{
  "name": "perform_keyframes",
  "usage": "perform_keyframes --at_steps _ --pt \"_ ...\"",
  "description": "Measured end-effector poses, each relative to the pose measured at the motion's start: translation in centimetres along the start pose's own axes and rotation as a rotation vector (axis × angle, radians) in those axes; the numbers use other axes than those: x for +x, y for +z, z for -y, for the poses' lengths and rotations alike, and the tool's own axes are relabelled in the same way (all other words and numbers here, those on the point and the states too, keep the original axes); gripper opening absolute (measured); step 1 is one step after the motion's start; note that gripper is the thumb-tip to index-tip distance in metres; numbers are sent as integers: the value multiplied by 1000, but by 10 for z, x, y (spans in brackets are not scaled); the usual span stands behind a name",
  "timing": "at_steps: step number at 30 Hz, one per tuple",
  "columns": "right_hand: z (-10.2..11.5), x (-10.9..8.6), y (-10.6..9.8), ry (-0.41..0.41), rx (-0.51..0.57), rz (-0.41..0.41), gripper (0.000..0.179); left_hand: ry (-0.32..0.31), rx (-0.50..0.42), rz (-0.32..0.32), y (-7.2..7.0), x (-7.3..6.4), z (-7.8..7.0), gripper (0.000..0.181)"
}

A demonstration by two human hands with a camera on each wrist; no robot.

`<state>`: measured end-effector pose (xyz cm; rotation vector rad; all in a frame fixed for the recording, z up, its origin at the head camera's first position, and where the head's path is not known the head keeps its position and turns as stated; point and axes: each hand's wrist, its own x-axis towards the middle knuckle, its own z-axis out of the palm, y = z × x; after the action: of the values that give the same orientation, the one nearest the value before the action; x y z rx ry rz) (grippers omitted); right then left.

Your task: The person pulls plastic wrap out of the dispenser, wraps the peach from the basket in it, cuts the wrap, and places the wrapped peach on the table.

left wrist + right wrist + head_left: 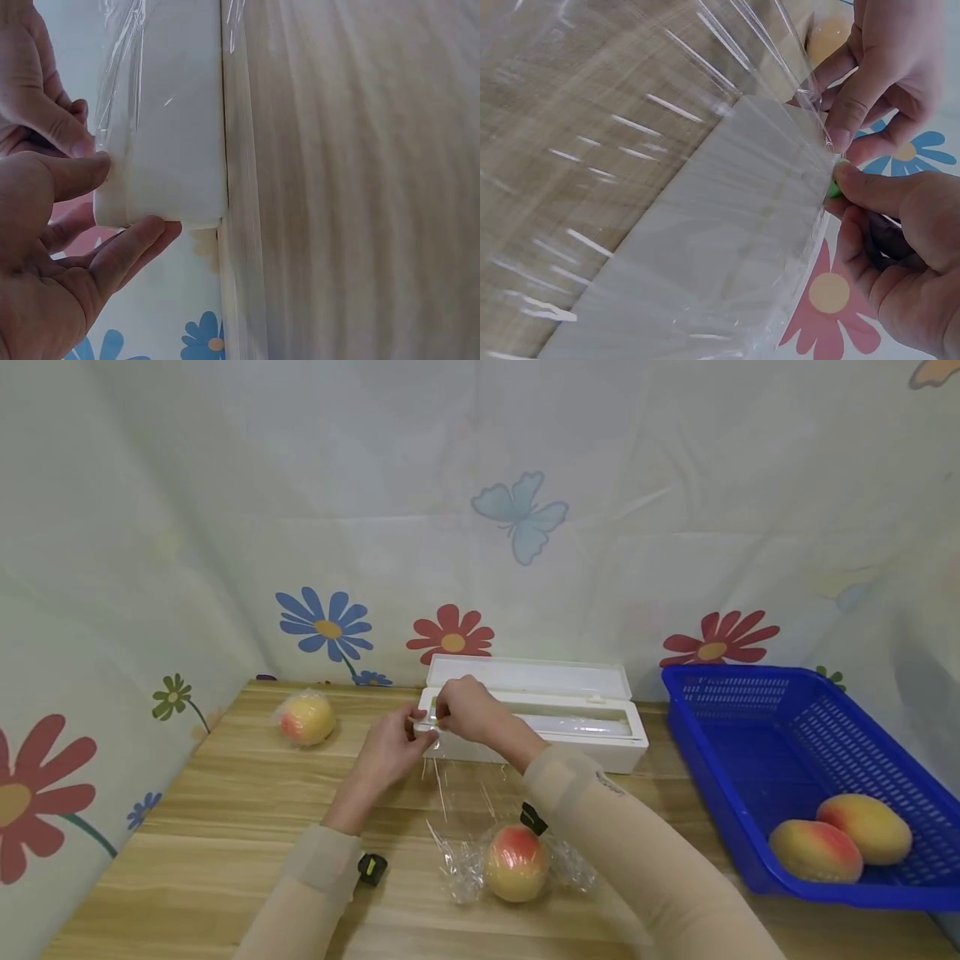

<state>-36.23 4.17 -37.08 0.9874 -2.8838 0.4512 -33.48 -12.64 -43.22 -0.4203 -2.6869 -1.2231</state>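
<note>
A white cling film dispenser box [600, 757] stands at the back of the table, its lid [528, 677] raised. My left hand [390, 747] grips the left end of the box, thumb on the upper edge and fingers around the end. Close beside it, my right hand [476, 710] pinches a small green slider cutter [836, 186] at that same end. From the box, clear cling film [660, 142] stretches toward me, creased near the fingers. On the near part of the film sits a red-and-yellow, peach-like fruit [517, 864], with crumpled film at its sides.
Another similar fruit [307, 718], wrapped in film, rests at the back left of the wooden table [225, 827]. At the right stands a blue plastic basket [720, 810] holding two fruits [864, 828]. A flower-printed cloth [517, 435] hangs behind the table.
</note>
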Motion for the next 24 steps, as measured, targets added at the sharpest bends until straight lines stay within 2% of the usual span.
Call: perform_keyframes --at_steps 11,16,24 --pt "11 10 3 19 -7 1 8 13 12 -8 -2 1 3 28" --pt "14 13 7 33 31 -4 7 8 22 -6 -2 1 4 27" --pt "13 16 7 70 91 -7 3 -12 -10 -1 -4 1 4 29"
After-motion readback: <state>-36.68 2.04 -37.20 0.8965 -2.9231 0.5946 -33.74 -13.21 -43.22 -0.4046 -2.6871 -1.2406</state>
